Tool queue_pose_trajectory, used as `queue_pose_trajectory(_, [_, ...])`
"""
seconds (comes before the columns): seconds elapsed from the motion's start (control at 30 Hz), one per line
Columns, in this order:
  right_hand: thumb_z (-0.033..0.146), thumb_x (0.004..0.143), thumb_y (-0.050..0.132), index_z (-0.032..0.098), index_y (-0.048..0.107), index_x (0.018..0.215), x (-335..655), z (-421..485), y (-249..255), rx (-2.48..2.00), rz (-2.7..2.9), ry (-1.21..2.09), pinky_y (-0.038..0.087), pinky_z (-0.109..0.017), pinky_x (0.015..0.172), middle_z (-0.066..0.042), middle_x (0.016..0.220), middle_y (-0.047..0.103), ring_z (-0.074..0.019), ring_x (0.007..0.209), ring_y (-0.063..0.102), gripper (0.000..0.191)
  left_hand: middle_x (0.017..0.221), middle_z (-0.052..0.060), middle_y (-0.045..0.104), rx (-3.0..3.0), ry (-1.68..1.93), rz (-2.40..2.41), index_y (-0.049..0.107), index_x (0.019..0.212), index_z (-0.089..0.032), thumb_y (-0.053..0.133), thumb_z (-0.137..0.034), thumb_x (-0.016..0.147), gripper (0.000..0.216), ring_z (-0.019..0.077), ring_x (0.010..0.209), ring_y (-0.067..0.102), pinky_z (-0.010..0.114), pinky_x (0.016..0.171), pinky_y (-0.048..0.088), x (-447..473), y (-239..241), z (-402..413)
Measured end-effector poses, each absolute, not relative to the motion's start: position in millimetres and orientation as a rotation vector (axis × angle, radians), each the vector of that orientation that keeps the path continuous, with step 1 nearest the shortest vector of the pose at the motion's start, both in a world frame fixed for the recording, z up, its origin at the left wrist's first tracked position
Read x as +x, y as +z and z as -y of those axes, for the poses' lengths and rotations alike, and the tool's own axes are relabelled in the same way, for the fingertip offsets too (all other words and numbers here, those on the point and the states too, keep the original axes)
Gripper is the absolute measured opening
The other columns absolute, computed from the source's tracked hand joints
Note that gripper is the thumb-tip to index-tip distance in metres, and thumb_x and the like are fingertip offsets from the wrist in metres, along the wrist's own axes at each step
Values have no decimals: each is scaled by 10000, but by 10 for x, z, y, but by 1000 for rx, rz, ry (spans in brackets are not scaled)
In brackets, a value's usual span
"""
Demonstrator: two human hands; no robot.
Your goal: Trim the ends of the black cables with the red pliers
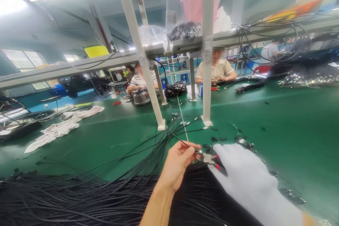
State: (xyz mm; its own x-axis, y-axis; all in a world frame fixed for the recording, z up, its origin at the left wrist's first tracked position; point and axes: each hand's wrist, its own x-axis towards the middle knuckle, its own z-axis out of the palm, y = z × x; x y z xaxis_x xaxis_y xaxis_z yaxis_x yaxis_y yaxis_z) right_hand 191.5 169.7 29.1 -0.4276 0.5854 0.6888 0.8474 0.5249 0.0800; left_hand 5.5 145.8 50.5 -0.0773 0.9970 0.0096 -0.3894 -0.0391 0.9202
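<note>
My bare left hand [177, 164] pinches a thin black cable [181, 140] close to its end, between thumb and fingers. In a white glove, my right hand [245, 176] is closed around a pair of cutting pliers [208, 158] with red and black handles. The metal jaws point left and meet the cable end at my left fingertips; whether they bite on it I cannot tell. A large heap of black cables [87, 201] lies below my hands. Several loose cables [159, 144] run from it toward the post foot, some with silvery tips.
Two white metal posts [207, 60] rise from the green table [299, 120] and carry a shelf. Small black parts [218, 138] are scattered right of my hands. White gloves [63, 127] lie at left. Two co-workers [215, 69] sit across the table, near coiled cables [175, 88].
</note>
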Motion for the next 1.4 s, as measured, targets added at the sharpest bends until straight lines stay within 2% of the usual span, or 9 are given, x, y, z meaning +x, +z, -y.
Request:
queue_pose_trajectory(0.1, [379, 816, 627, 192, 603, 972, 2018, -1792, 289, -1192, 2124, -593, 338, -324, 631, -25, 759, 595, -221, 699, 565, 244, 947, 95, 754, 893, 1447, -896, 706, 853, -124, 832, -261, 730, 223, 156, 816, 671, 315, 828, 541, 1, 514, -1455])
queue_pose_trajectory(0.33, [387, 809, 636, 182, 599, 1011, 2003, -1788, 207, -1204, 2191, -611, 367, -333, 658, -52, 826, 606, -228, 744, 564, 291, 925, 74, 733, 916, 1371, -901, 736, 843, -125, 822, -240, 741, 176, 149, 823, 653, 298, 810, 548, 40, 558, -1411])
queue_pose_trajectory(0.43, [389, 827, 616, 164, 592, 1087, 2004, -1782, 192, -1183, 2191, -637, 360, -336, 681, -62, 865, 608, -233, 783, 553, 344, 923, 75, 735, 923, 1375, -914, 735, 834, -130, 825, -251, 735, 180, 151, 822, 652, 302, 807, 548, 47, 560, -1414])
queue_pose_trajectory(0.6, [435, 858, 564, 145, 614, 1089, 2015, -1790, 203, -1203, 2196, -758, 321, -351, 670, -62, 815, 590, -241, 760, 514, 373, 899, 80, 736, 923, 1380, -978, 732, 814, -125, 845, -265, 701, 213, 165, 831, 653, 306, 804, 548, 66, 556, -1430])
queue_pose_trajectory(0.8, [444, 859, 561, 151, 625, 1048, 1962, -1771, 231, -1249, 2102, -769, 312, -355, 674, -72, 819, 600, -254, 802, 530, 355, 866, 80, 737, 914, 1448, -988, 707, 813, -118, 854, -294, 680, 265, 172, 812, 661, 325, 806, 553, 92, 552, -1433])
queue_pose_trajectory(0.93, [401, 854, 578, 193, 619, 980, 1981, -1801, 180, -1200, 2170, -610, 314, -315, 649, -43, 810, 619, -210, 734, 537, 246, 845, 67, 730, 909, 1456, -969, 696, 810, -127, 850, -307, 686, 268, 169, 801, 662, 326, 796, 553, 91, 550, -1433])
queue_pose_trajectory(1.03, [419, 859, 567, 200, 625, 915, 1981, -1806, 169, -1208, 2161, -669, 297, -324, 644, -49, 782, 613, -226, 726, 533, 233, 827, 60, 725, 910, 1468, -989, 693, 802, -129, 857, -310, 673, 276, 167, 787, 660, 325, 786, 551, 94, 529, -1443])
queue_pose_trajectory(1.23, [443, 856, 563, 228, 540, 666, 1927, -1756, 222, -1197, 2090, -775, 216, -319, 605, -13, 612, 502, -190, 607, 448, 288, 800, 42, 709, 906, 1514, -1011, 684, 783, -136, 842, -324, 685, 264, 154, 758, 643, 313, 780, 534, 126, 504, -1457])
queue_pose_trajectory(1.4, [427, 873, 539, 230, 496, 610, 1916, -1747, 224, -1186, 2075, -723, 184, -305, 581, 9, 564, 456, -160, 547, 395, 332, 814, 28, 683, 949, 1520, -999, 672, 793, -149, 826, -333, 704, 256, 151, 767, 620, 310, 782, 515, 122, 531, -1445])
